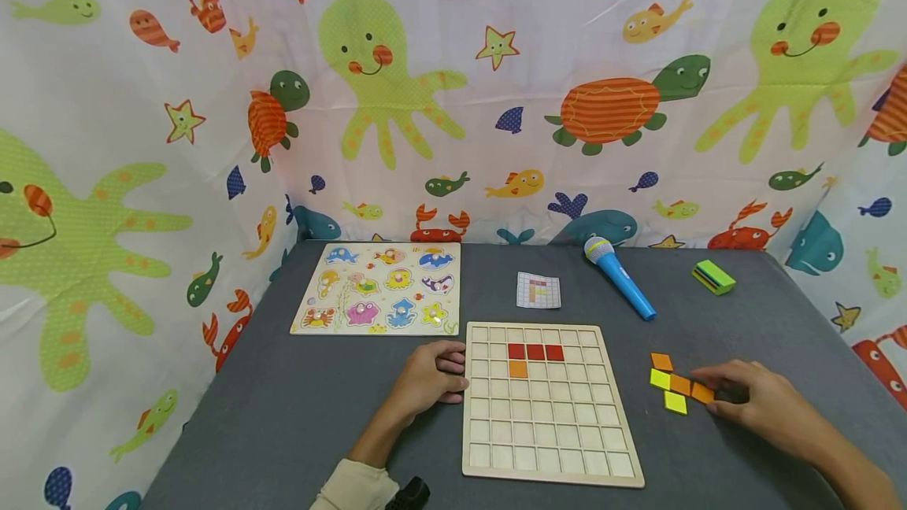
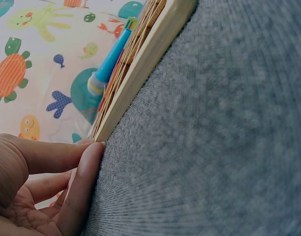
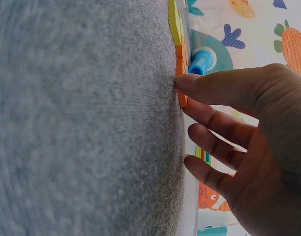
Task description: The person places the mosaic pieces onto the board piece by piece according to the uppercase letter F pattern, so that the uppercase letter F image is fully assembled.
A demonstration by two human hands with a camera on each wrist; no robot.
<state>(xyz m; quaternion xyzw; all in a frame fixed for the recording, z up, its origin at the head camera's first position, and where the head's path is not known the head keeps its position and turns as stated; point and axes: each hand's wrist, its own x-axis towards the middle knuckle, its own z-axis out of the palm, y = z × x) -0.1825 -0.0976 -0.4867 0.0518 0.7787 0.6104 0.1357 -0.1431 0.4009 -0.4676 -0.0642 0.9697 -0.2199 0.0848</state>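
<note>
At the left edge of a wooden grid board point(image 1: 542, 412), my left hand point(image 1: 432, 376) grips the rim between thumb and fingers; the left wrist view shows the fingertips at the board's side. Three red tiles point(image 1: 535, 352) lie in a row in the board's upper cells, with one orange tile point(image 1: 518, 369) beneath the leftmost. Right of the board, my right hand point(image 1: 768, 412) pinches an orange square tile point(image 1: 702, 393) between thumb and index finger, low on the table. Beside it lie more orange tiles point(image 1: 661, 361) and yellow tiles point(image 1: 675, 402).
Behind the board lie a small card with a coloured grid pattern point(image 1: 538, 290) and a blue toy microphone point(image 1: 623, 282). A sea-animal puzzle board point(image 1: 383, 290) is at the back left, a green striped block point(image 1: 713, 277) at the back right. A printed curtain point(image 1: 453, 132) borders the table.
</note>
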